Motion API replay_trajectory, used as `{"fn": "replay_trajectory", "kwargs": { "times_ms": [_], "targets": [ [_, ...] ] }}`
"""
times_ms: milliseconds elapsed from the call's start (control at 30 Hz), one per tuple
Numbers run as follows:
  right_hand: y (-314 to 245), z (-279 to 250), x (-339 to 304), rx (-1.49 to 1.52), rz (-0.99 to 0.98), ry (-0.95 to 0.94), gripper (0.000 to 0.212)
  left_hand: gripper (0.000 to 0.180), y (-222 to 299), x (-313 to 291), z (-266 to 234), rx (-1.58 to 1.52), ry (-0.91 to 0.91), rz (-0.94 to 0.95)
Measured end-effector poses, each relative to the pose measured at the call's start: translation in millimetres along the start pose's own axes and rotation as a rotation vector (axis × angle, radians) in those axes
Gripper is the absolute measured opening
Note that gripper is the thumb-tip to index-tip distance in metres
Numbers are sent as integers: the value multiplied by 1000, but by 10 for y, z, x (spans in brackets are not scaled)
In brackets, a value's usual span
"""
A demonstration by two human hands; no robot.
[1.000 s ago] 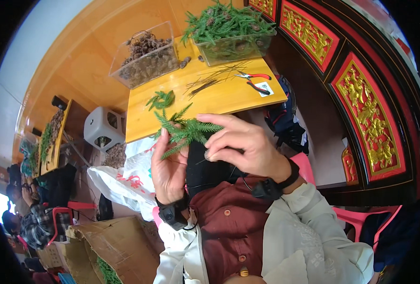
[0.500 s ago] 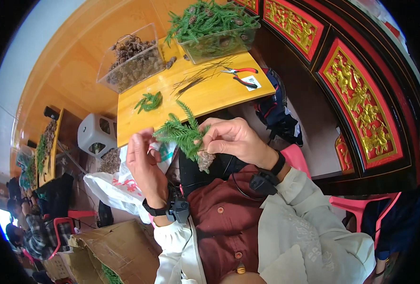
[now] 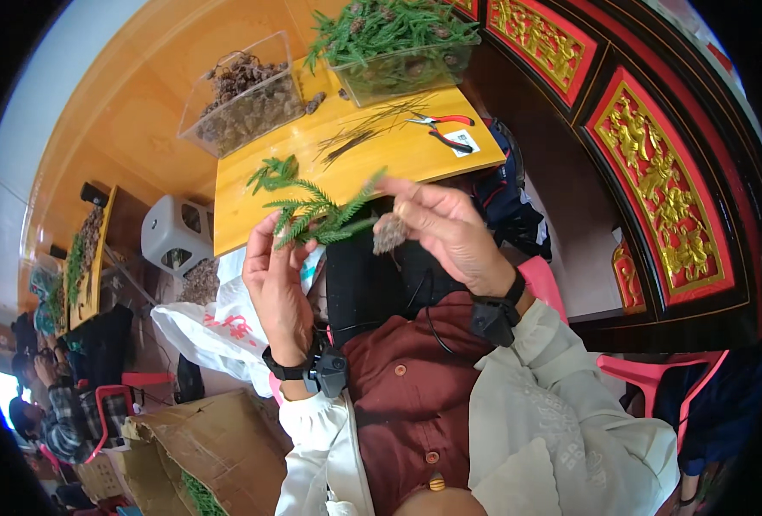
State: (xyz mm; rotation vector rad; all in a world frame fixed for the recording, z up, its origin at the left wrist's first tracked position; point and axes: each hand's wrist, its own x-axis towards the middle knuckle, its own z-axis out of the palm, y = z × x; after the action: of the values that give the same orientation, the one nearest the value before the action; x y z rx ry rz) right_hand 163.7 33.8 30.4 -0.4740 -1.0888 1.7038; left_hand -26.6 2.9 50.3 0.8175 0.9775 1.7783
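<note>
Hands drawn apart, left hand [image 3: 278,284] upright pinching green sprig [image 3: 319,215], right hand [image 3: 445,228] holding pinecone [image 3: 389,232]

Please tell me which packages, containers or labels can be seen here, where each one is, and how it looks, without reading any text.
Clear plastic box: table's far left, holds brown cones.
Clear plastic box: table's far right, heaped with green sprigs.
Small white label: table's right edge, beside red-handled pliers.
White plastic bag: below the table, left of the left hand, red print.
Brown cardboard box: bottom left, open.

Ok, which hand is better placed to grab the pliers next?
Right, probably. The right hand pinches only a small pine cone and sits nearer the red-handled pliers on the yellow table; the left hand holds the green sprig.
</note>
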Motion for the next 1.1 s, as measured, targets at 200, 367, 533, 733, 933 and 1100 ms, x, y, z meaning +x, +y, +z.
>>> {"fn": "replay_trajectory", "kwargs": {
  "times_ms": [200, 367, 533, 733, 933, 1100],
  "targets": [
    [-154, 127, -163, -428, -337, 165, 11, 11, -225, 1, 54, 344, -52, 226],
    [-88, 45, -219, -1089, -728, 248, 10, 9, -388, -135, 305, 450, -109, 282],
    [-64, -76, -219, -1134, -693, 320, 9, 12, -524, -230, 447, 444, -144, 266],
    [-52, -116, -203, -1172, -624, 339, 11, 13, -529, -254, 520, 413, -151, 275],
    [-60, -75, -195, -1180, -629, 334, 12, 16, -461, -255, 525, 287, -154, 159],
    [-31, -60, -177, -1206, -627, 333, 11, 17, -474, -208, 464, 272, -127, 136]
  ]
}}
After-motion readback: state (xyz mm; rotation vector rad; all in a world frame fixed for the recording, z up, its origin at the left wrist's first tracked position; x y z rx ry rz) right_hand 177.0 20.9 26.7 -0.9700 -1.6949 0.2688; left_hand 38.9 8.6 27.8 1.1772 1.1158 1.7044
